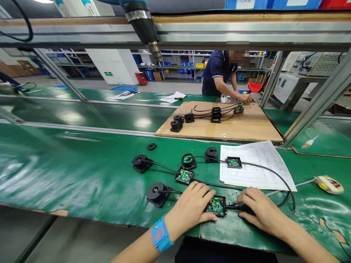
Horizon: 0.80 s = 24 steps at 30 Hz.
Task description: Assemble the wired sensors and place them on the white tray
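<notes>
My left hand (190, 205), with a blue wrist strap (161, 233), is closed over the left end of a small black box holding a green circuit board (216, 205). A cable runs from under this hand to a round black housing (158, 193) on the left. My right hand (259, 208) closes round the black cable (233, 207) leaving the box's right side; its fingertips partly hide the cable. Just behind lies a second open box with a circuit board (184, 175), wired to another round housing (142, 163). A third boxed board (234, 162) rests on printed sheets (255, 175).
A tape measure (329, 184) lies at the right, its blade pulled out. Beyond the rail, cardboard (189, 133) carries more wired parts, and a co-worker (219, 75) reaches over it. An electric screwdriver (144, 31) hangs overhead. The green mat (82, 171) is torn at right.
</notes>
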Each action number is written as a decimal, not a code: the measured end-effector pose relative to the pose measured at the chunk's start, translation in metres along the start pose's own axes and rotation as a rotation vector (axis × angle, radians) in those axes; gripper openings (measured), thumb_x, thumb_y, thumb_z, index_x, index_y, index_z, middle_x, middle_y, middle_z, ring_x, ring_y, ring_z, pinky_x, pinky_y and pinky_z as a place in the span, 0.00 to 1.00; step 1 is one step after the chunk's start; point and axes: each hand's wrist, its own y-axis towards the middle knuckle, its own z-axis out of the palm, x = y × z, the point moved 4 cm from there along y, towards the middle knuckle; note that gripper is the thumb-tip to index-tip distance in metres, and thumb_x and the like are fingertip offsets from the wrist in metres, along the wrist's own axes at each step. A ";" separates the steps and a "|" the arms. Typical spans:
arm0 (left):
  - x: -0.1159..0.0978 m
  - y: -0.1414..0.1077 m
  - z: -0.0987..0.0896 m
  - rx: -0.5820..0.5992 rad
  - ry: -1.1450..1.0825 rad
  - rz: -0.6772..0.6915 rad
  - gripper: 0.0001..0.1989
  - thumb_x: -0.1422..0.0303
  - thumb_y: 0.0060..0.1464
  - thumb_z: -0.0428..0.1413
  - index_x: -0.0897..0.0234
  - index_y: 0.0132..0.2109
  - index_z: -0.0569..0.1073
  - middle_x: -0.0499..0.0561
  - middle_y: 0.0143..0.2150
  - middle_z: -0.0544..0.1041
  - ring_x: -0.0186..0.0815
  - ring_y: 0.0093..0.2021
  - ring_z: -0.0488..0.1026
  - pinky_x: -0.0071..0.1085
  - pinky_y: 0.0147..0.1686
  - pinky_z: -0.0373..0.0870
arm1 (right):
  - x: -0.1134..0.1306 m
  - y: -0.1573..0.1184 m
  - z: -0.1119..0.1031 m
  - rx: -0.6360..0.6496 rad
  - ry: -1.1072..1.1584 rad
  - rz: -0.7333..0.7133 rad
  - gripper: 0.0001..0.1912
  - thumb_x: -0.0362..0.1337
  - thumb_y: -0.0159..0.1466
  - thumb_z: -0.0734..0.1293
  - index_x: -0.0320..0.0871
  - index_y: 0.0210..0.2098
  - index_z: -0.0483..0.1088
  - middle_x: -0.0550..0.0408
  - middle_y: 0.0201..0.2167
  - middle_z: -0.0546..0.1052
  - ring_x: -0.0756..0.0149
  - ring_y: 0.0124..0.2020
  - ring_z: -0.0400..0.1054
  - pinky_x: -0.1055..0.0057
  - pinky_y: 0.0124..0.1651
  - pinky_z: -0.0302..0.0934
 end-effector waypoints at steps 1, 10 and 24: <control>0.004 -0.004 -0.005 -0.046 0.020 -0.012 0.35 0.42 0.55 0.60 0.66 0.58 0.73 0.56 0.50 0.78 0.48 0.50 0.72 0.44 0.53 0.64 | 0.002 -0.002 0.001 -0.028 -0.016 -0.025 0.09 0.41 0.69 0.67 0.47 0.48 0.70 0.50 0.44 0.75 0.56 0.45 0.68 0.57 0.47 0.64; 0.091 -0.057 -0.081 -0.354 0.375 -0.461 0.18 0.60 0.72 0.48 0.62 0.55 0.78 0.55 0.40 0.76 0.46 0.41 0.69 0.39 0.38 0.62 | -0.004 0.071 -0.022 -0.309 -0.097 -0.002 0.22 0.40 0.75 0.56 0.48 0.67 0.62 0.51 0.40 0.78 0.58 0.40 0.73 0.59 0.45 0.67; 0.147 0.047 -0.048 0.146 0.052 -0.326 0.27 0.56 0.61 0.62 0.63 0.63 0.72 0.60 0.56 0.80 0.49 0.52 0.80 0.39 0.52 0.75 | -0.059 0.071 -0.021 -0.327 -0.095 0.202 0.27 0.41 0.66 0.69 0.43 0.63 0.66 0.41 0.59 0.73 0.46 0.59 0.68 0.45 0.60 0.65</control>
